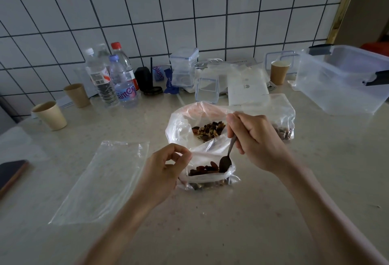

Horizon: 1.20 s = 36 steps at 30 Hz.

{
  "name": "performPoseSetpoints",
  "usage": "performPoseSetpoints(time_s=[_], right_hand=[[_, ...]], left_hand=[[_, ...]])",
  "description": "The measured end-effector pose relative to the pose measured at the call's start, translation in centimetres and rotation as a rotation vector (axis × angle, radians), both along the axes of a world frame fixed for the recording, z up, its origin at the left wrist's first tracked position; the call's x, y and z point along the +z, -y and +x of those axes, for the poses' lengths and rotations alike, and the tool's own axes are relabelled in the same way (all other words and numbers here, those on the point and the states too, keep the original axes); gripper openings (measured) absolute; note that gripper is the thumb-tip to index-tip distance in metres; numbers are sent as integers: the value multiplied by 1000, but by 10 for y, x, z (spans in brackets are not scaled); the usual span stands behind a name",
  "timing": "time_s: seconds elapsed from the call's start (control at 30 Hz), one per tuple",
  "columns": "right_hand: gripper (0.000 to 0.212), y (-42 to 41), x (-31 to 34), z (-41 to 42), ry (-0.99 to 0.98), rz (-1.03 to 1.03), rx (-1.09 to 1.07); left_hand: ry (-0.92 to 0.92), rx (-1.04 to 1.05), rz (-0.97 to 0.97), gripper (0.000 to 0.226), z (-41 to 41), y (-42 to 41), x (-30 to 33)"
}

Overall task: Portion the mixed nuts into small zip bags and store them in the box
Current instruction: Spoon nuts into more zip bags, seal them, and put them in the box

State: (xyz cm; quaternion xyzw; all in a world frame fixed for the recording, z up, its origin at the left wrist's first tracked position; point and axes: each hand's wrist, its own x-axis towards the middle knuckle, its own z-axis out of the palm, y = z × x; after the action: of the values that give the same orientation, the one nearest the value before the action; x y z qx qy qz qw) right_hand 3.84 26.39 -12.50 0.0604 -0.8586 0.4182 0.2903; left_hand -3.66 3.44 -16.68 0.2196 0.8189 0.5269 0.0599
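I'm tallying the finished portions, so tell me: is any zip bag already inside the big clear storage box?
No: the clear storage box at far right holds nothing visible, and a filled zip bag lies on the counter beside it.

An empty bag [101, 182] lies left of the small bag [207, 177], the big nut bag [189, 126] behind it.
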Motion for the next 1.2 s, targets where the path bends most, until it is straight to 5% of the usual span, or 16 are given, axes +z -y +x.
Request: performPoseSetpoints(time_s=[0.3, 0.43, 0.6, 0.73, 0.9, 1.03, 1.2], right_hand=[[46, 6, 0, 0, -155, -4, -13], [46, 2, -1, -4, -169, -255, -47], [47, -8, -9, -17, 46, -694, -135], [47, -16, -13, -21, 148, -834, -158], [41, -24, -17, -24, 99, -681, -251], [38, -24, -22, -25, 54, -424, -301], [39, -20, -23, -22, -36, -109, -362]], left_hand=[[-31, -16, -40, 13, 3, 2, 0], [-85, 20, -102, 12, -1, 4, -2], [-190, 87, -135, 22, -11, 6, 11], [-340, 123, -94, 18, -28, 0, 29], [-568, 76, -29, 12, -49, -35, 46], [-813, 64, -178, 26, -69, -71, 47], [-733, -59, -504, 61, -91, -106, 38]])
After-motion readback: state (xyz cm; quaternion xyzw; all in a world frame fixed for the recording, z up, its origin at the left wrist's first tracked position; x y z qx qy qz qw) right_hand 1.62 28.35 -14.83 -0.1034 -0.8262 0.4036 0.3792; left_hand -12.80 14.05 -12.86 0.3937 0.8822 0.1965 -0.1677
